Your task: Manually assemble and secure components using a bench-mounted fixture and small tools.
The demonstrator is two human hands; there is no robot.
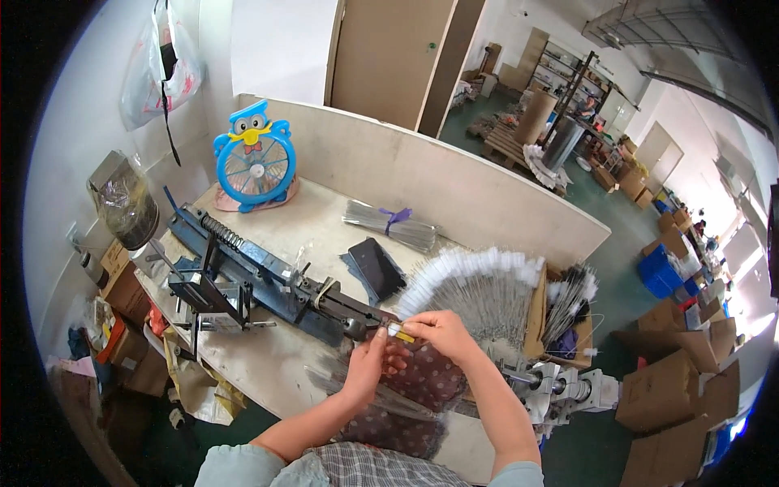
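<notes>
At the near end of a long dark metal bench machine (272, 272), my two hands are close together. My right hand (442, 334) pinches a small white-and-yellow piece (401, 333) between thumb and fingertips. My left hand (375, 364) is beside it, thumb raised against the machine's end and fingers curled; what they hold, if anything, is hidden. Below the hands lies a dark dotted cloth (430, 377), with thin wire rods (398, 403) across it. To the right, many thin wires with white tips (471, 284) are fanned out on the table.
A blue owl-shaped fan (256, 166), a wire bundle with a purple tie (389, 223) and a black phone (375, 268) stand or lie beyond my hands. Metal machine parts (564, 391) are at the right. A low partition (454, 174) bounds the table's back; cardboard boxes (665, 398) stand right.
</notes>
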